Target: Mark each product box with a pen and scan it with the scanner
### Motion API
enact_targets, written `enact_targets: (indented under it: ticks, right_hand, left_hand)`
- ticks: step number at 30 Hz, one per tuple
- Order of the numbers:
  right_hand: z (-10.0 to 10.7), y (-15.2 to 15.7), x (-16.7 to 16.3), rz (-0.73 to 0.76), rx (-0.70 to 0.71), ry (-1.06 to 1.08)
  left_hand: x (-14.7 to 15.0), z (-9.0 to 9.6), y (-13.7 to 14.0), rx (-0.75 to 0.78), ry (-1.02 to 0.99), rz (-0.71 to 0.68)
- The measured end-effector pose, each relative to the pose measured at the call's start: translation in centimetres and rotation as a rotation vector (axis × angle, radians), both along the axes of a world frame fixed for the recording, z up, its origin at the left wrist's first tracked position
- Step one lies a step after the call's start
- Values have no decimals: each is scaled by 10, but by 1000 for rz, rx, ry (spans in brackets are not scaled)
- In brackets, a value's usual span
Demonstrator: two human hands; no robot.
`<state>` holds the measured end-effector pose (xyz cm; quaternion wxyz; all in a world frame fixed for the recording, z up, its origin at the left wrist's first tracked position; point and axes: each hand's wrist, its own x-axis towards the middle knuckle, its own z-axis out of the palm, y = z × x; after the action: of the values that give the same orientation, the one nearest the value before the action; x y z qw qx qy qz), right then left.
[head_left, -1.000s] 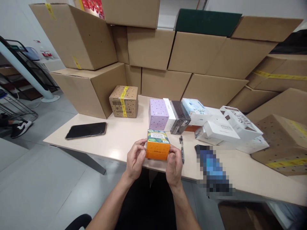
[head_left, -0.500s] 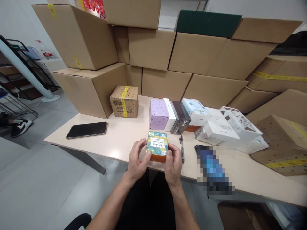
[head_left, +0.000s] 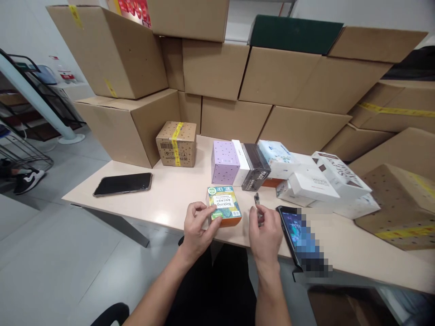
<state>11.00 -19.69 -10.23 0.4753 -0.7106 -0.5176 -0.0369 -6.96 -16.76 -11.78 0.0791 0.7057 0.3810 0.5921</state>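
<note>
A small green, yellow and orange box labelled Binking lies near the table's front edge. My left hand grips its left near corner, with the thumb at the near edge and a finger across the top. To the right, my right hand is closed around a dark pen lying on the table. The pen's far end sticks out beyond my fingers; its lower part is mostly hidden. Just right of that hand is a phone-like device with a lit, partly pixelated screen.
Behind stand a purple box, a dark box and several white boxes. A black phone lies at the left, with a small taped carton beyond it. Large cardboard boxes wall off the back.
My right hand has left the Binking box and moved right onto the pen. My left hand stays on the box, which has turned slightly.
</note>
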Motion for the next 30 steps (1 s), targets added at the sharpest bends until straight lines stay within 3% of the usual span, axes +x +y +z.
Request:
enact_targets:
  ticks: [4,6,8,10,14,16,18,21,23,26,30]
  right_hand:
    - [6,1,20,-127,-415,-209]
    - [3,2,26,-110,-475,-206]
    - [-3,3,30,-69,-413,-159]
    - [-7,4,33,-26,-335,-118]
    - [-8,2,33,43,-252,-71]
    - [-4,-1,30,78,-187,77]
    - [3,-5,24,116,-65,348]
    - [14,-10,14,139,162,655]
    - [21,-14,10,135,240,690]
    - [26,-20,8,144,289,648]
    - [29,-22,2,187,313,619]
  left_hand:
    - [-3,4,3,-76,55,-58]
    - [-10,9,7,-210,84,-188]
    - [-17,15,11,-330,118,-296]
    - [-22,19,12,-377,175,-307]
    - [-16,23,1,-321,297,-18]
    - [-6,24,-13,-309,334,68]
    - [4,25,-29,-311,347,34]
    - [13,27,-47,-261,304,-133]
    - [14,29,-50,-169,244,-175]
    - [8,30,-39,-85,168,-60]
    - [6,23,-21,-201,157,-19]
